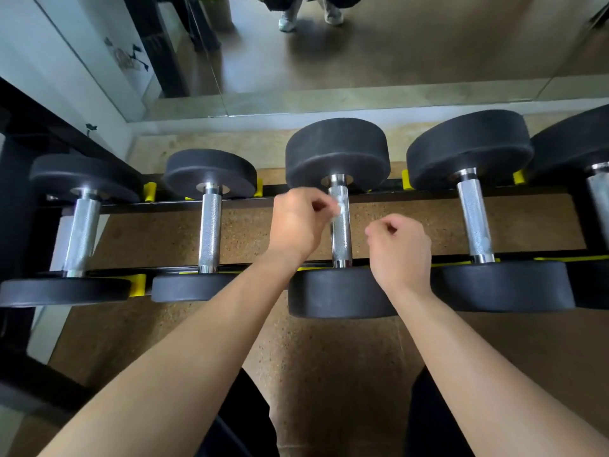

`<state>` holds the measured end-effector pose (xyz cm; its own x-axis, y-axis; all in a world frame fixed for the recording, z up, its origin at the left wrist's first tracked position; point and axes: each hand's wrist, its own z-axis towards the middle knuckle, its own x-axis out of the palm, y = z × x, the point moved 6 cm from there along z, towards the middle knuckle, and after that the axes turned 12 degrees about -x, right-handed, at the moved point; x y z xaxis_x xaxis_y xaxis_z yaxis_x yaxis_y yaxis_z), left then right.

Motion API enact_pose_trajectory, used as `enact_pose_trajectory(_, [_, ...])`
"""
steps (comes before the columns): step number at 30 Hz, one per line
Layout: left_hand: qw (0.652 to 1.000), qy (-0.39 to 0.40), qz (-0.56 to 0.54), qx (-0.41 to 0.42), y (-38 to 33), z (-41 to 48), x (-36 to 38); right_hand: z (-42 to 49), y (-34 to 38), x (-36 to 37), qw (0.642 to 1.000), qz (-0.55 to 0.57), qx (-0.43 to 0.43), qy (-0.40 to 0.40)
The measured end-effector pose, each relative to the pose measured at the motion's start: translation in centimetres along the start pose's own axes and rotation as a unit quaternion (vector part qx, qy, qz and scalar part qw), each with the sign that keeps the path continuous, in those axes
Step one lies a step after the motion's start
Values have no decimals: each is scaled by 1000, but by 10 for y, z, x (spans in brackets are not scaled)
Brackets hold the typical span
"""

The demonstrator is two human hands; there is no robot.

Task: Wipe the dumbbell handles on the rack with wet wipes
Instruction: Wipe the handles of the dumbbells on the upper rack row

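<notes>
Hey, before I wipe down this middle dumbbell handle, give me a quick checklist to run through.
1. Wipe in left hand: ok, pinched in the fingers.
2. Wipe on the middle handle: ok, it appears to lie against the far end.
3. Right hand clear of the handle: ok, curled beside it, apart.
4. Dumbbell seated on the rack: ok, handle spans both rails.
5. Wipe wet enough: cannot tell.

The left forearm point(184, 341) and the right forearm point(468, 364) are extended forward from the lower edge, bare, converging slightly. The left hand point(296, 225) is held farther out, back upward, fingers curled, with a small wet wipe point(339, 209) pinched at the fingertips. The right hand point(400, 252) is raised near it, apart, curled into a loose fist.
</notes>
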<state>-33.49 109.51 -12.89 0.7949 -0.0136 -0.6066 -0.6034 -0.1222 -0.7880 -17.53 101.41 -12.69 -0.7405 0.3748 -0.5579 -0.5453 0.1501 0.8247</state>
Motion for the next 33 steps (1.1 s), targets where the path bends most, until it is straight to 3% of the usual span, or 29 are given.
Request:
enact_pose_trajectory(5, [993,118,27,-9,16,-15,2,-2,1,-1,1000,11,10,0])
enact_pose_trajectory(11, [995,75,-50,-34,9,-1,-1,-2,0,0,1000,12,3,-2])
enact_pose_trajectory(17, [976,210,49,-11,19,-21,5,-4,0,-2,1000,21,8,-4])
enact_pose_trajectory(19, [981,182,68,11,11,-15,3,-4,0,-2,1000,22,9,-5])
enact_pose_trajectory(23, [998,62,1,-4,7,-2,-3,-1,-2,0,1000,18,4,-2])
enact_pose_trajectory(27, [992,121,31,-7,16,-11,4,2,-3,4,1000,3,-13,17])
enact_pose_trajectory(29, [989,140,41,2,14,-19,3,6,-1,8,997,0,-38,64])
enact_pose_trajectory(33, [989,89,-122,-4,0,-27,-7,12,7,12,983,47,-77,160])
